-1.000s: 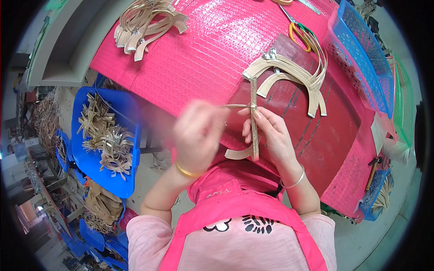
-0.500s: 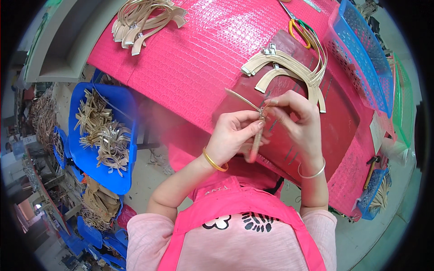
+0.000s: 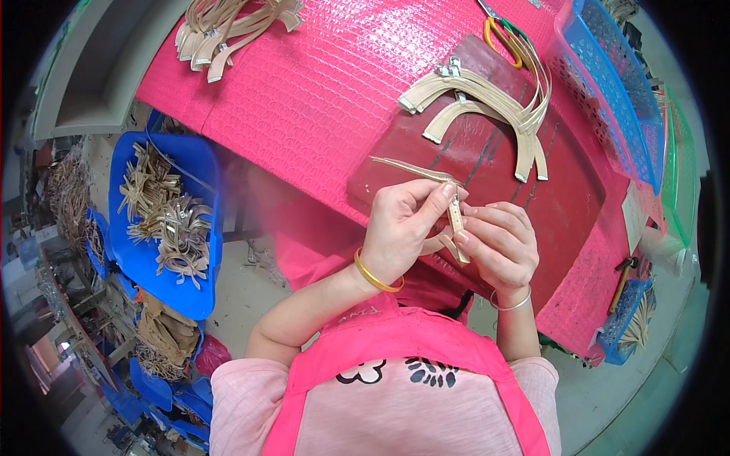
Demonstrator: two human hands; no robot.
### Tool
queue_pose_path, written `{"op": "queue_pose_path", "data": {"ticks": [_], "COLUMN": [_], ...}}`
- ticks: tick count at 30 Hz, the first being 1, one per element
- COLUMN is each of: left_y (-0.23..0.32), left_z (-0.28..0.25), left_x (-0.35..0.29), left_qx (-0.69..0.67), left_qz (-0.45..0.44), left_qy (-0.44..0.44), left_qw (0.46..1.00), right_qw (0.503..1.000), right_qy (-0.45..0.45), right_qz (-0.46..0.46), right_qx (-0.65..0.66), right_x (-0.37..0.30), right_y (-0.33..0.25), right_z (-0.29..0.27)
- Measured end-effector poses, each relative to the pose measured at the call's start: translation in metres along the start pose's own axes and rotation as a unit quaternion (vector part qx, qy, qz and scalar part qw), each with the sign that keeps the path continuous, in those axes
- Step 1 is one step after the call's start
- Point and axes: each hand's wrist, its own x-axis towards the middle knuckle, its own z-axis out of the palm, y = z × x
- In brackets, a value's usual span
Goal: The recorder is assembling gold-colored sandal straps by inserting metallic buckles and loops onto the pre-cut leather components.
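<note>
A narrow beige strap (image 3: 457, 219), with a row of small holes along it and something shiny where it folds, is between my hands. My left hand (image 3: 403, 228) pinches it near the fold between thumb and fingers. One thin length of it sticks out to the upper left over the red board. My right hand (image 3: 498, 242) has thumb and fingers closed on the hanging end. Just beyond the hands, a bundle of curved beige straps (image 3: 487, 93) with silver buckles (image 3: 450, 67) lies on the dark red board (image 3: 547, 228).
Scissors (image 3: 502, 42) with yellow and green handles lie beyond the bundle. More beige straps (image 3: 220, 38) are at the far left of the pink-covered table (image 3: 304, 99). A blue bin (image 3: 194, 296) holds strap pieces at left. Plastic baskets (image 3: 608, 83) and a hammer (image 3: 622, 283) are at right.
My right hand has moved down from the fold to the lower end of the strap. My left hand still pinches near the fold. The view has shifted slightly.
</note>
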Motion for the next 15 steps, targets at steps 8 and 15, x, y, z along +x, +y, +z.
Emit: {"op": "queue_pose_path", "data": {"ticks": [8,15], "left_y": [0.008,0.014], "left_z": [-0.008,0.001], "left_x": [-0.005,-0.014], "left_qx": [-0.034,0.033], "left_qz": [-0.036,-0.046], "left_qy": [-0.080,-0.014], "left_qw": [0.996,0.998], "right_qw": [0.997,0.964], "right_qy": [0.005,0.077], "right_qz": [0.034,0.193], "right_qx": [0.067,0.164], "right_x": [-0.001,0.021], "right_y": [-0.002,-0.008], "right_z": [-0.004,0.016]}}
